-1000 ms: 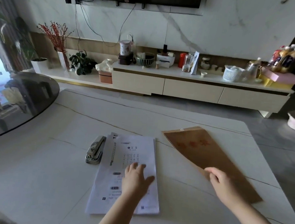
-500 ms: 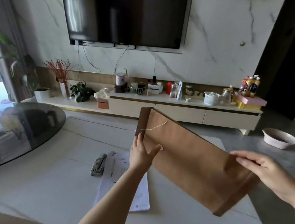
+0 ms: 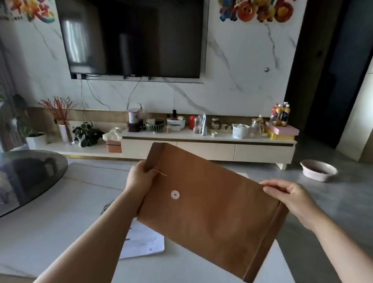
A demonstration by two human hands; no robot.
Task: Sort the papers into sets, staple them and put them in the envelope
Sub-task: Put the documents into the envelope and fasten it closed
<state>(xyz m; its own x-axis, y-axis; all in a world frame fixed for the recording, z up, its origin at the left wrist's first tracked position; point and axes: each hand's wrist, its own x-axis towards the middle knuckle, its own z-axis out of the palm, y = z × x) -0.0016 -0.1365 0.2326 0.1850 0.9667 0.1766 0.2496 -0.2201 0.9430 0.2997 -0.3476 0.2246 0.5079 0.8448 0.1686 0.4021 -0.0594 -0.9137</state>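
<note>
You hold the kraft string-tie envelope [image 3: 208, 211] in the air above the bench [image 3: 38, 230]: left hand [image 3: 140, 178] grips its flap end, right hand [image 3: 289, 195] pinches the far edge. Keep it level, lift the flap, then slide in the papers [image 3: 143, 241] lying beneath.

Envelope [image 3: 209, 208] above table [image 3: 38, 230], papers [image 3: 143, 242] beneath it.

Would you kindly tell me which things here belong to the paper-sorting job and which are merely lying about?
Job:
- envelope, held up by left hand and right hand
- papers on table

Lying about:
- television
- bowl on floor
- drink bottles
</note>
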